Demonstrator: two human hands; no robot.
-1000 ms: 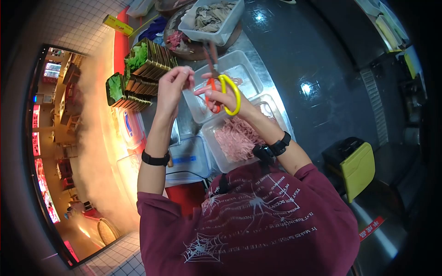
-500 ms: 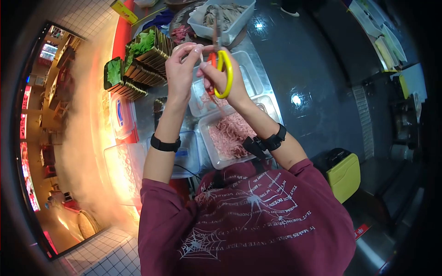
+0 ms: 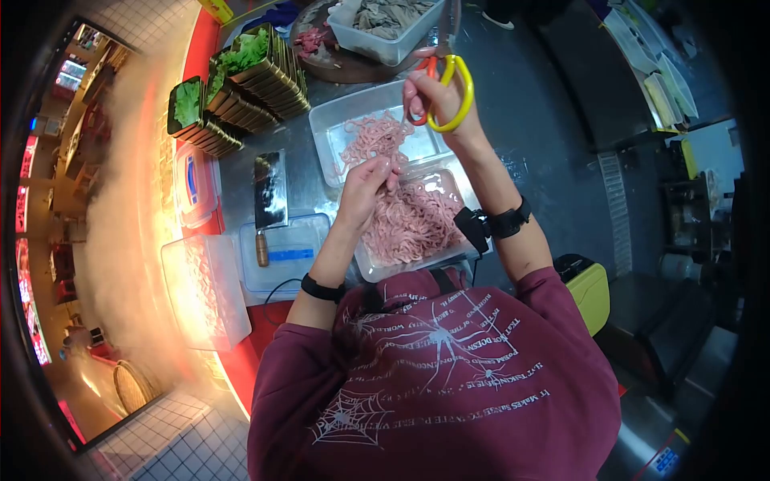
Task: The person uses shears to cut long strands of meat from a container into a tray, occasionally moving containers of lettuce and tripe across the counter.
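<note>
In my right hand [image 3: 433, 92] are scissors [image 3: 468, 94] with yellow and red handle loops, raised above the right side of the far clear tray [image 3: 316, 132]. The blades are hard to make out. My left hand [image 3: 365, 191] hangs lower, between the two trays, fingers curled together; whatever sits in the pinch is hidden. Beyond it, pale pink strips [image 3: 371, 143] lie in the far tray. Closer to my body, the near clear tray [image 3: 369, 268] holds a larger heap of pink strips [image 3: 413, 224], just below the left fingers.
A cleaver [image 3: 270, 188] lies left of the trays, its handle over a clear lid [image 3: 301, 276]. Lettuce-topped stacked dark boxes [image 3: 273, 80] stand far left. A plastic tub [image 3: 383, 46] of grey strips rests on a round board [image 3: 341, 74]. Another tub [image 3: 228, 313] is near left.
My hands were close together over the far tray, scissors upright. They have separated: the left came down toward the near tray, and the right moved right and away with the scissors.
</note>
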